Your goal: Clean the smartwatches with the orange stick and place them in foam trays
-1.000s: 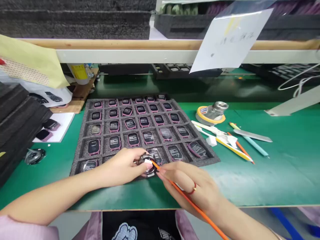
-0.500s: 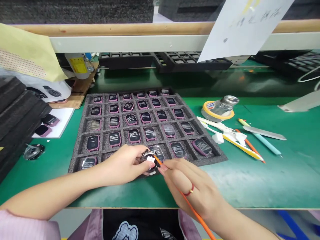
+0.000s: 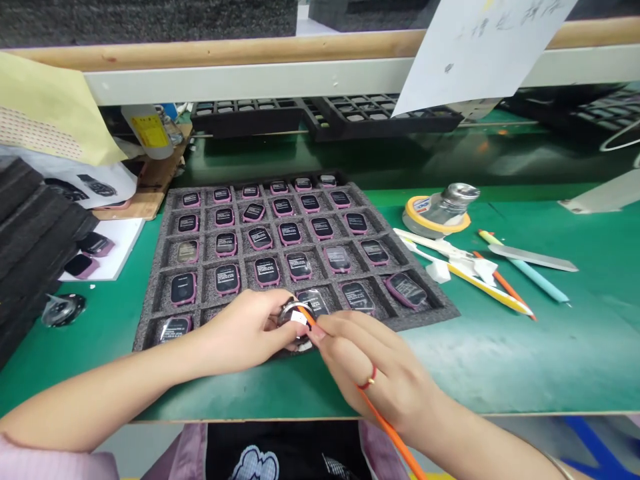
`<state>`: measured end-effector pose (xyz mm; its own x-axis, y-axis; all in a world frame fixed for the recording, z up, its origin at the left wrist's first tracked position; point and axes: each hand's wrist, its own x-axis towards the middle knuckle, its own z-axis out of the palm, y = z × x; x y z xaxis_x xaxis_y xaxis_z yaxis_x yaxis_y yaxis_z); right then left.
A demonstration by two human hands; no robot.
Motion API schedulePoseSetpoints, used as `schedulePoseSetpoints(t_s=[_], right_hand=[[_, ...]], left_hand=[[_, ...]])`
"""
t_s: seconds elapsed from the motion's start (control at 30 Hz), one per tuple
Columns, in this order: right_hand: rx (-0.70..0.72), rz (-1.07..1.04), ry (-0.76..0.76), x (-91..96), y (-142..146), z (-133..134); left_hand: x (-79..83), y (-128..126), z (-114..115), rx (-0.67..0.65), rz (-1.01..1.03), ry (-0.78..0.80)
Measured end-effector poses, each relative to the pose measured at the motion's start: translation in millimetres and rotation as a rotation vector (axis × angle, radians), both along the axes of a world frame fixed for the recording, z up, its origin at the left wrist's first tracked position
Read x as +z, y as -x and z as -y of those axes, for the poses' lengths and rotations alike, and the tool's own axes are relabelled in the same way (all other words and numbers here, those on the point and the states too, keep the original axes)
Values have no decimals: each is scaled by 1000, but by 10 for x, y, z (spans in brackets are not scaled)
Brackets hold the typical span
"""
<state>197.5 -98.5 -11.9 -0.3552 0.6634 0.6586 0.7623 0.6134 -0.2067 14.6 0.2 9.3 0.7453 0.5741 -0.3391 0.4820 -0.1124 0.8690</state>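
Observation:
My left hand (image 3: pixel 245 328) is closed around a small round watch part with a shiny rim (image 3: pixel 296 319), held just above the near edge of a grey foam tray (image 3: pixel 165 313). My right hand (image 3: pixel 367 365), with a red ring, pinches a thin orange stick (image 3: pixel 385 427) whose tip rests on that part. The tray holds several pink-cased smartwatches (image 3: pixel 267 271) in square pockets, screens up.
On the green mat (image 3: pixel 525 360) to the right lie a tape roll with a metal weight (image 3: pixel 436 213), tweezers, pencils and a blade (image 3: pixel 533 258). Black foam stacks (image 3: pixel 30 233) stand at left, with loose watches on white paper. Dark trays (image 3: pixel 325 113) sit under the shelf behind.
Both hands stay on the round part with the stick's tip working at it. The camera has tilted down slightly, so the tray and tools appear a little higher.

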Motion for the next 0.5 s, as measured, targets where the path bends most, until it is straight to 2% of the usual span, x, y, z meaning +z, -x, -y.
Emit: schedulePoseSetpoints(t_s=[0.1,0.3,0.5], right_hand=[[-27,18,7,-22,-26,5],[26,-96,23,-31,12,-33],[4,-151,85,-39,5,-27]], left_hand=[[1,-7,-7,-8,-12,41],[-15,2,-15,-1,32,50],[-8,-1,-24,1,-7,84]])
